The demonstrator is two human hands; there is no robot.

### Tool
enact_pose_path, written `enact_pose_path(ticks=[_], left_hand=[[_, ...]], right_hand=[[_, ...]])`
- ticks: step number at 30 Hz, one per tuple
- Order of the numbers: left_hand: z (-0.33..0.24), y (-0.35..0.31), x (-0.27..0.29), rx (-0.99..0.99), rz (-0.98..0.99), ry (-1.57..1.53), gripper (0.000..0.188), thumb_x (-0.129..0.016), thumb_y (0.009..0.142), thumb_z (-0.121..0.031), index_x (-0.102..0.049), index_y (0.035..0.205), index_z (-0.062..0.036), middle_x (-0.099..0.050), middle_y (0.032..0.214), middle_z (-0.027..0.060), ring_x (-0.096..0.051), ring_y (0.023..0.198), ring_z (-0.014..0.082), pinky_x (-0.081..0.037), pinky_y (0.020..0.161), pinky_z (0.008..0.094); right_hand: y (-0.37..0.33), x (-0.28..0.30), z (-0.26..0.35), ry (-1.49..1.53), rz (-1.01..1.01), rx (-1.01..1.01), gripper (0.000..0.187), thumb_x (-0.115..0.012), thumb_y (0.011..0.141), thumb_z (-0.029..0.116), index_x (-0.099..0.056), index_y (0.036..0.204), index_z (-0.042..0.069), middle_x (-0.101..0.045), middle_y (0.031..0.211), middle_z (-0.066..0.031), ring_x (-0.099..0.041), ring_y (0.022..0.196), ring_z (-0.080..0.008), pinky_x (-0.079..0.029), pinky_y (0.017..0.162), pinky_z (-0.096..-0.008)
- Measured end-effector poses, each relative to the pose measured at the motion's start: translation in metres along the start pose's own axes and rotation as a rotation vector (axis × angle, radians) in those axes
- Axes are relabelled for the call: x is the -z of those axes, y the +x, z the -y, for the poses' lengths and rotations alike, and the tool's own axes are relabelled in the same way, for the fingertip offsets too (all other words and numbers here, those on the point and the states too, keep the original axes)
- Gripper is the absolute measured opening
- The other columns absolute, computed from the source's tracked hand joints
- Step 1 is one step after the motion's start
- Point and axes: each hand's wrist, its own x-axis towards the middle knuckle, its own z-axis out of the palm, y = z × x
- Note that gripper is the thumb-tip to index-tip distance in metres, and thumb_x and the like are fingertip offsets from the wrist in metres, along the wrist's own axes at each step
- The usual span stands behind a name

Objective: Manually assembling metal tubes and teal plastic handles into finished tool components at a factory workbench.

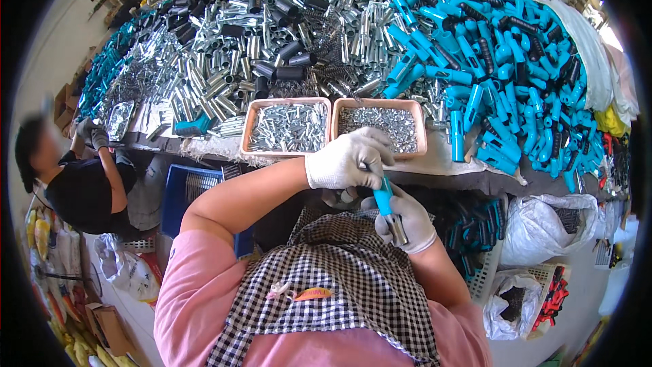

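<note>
Silver-ended turquoise tubular handle [384, 197], just below centre frame: the right white-gloved hand [410, 223] grips it, seemingly for steadiness; the left white-gloved hand [350, 159] curls above, its grip's hold I can't tell.

The left forearm [251, 190] crosses inward from a sharply bent elbow, its gloved left hand [343, 162] raised with fingers bent. The right forearm [440, 273] angles up toward the left; the gloved right hand [415, 225], slightly lower, is curled in a grip.

A workshop: loose metal tubes [231, 47] lie heaped at eleven o'clock, teal parts [509, 85] at two, white sacks [533, 234] at four, a gloved co-worker [85, 190] at nine.
</note>
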Motion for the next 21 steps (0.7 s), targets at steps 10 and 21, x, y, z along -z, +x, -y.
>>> enact_pose_path(ticks=[10,21], left_hand=[[-0.029,-0.019,0.008,0.432,0.390,0.188,0.059,-0.088,0.059,-0.021,-0.063,0.108,-0.0006,-0.068,0.096,0.0150,-0.067,0.089,0.0303,-0.053,0.077,0.0379],[-0.029,-0.057,0.007,0.564,0.447,0.186,0.040,-0.078,0.066,-0.036,-0.071,0.086,-0.0021,-0.067,0.076,0.0160,-0.067,0.071,0.0311,-0.053,0.066,0.0396]], right_hand=[[0.002,-0.006,-0.002,-0.466,0.100,-0.070,0.064,-0.055,0.085,0.002,-0.034,0.146,-0.004,-0.064,0.100,-0.0082,-0.060,0.065,-0.0118,-0.051,0.061,-0.0232],[0.011,-0.017,0.015,-1.611,0.119,0.170,0.056,-0.073,0.077,0.031,-0.055,0.124,0.005,-0.069,0.086,-0.0183,-0.067,0.076,-0.0377,-0.053,0.068,-0.0443]])
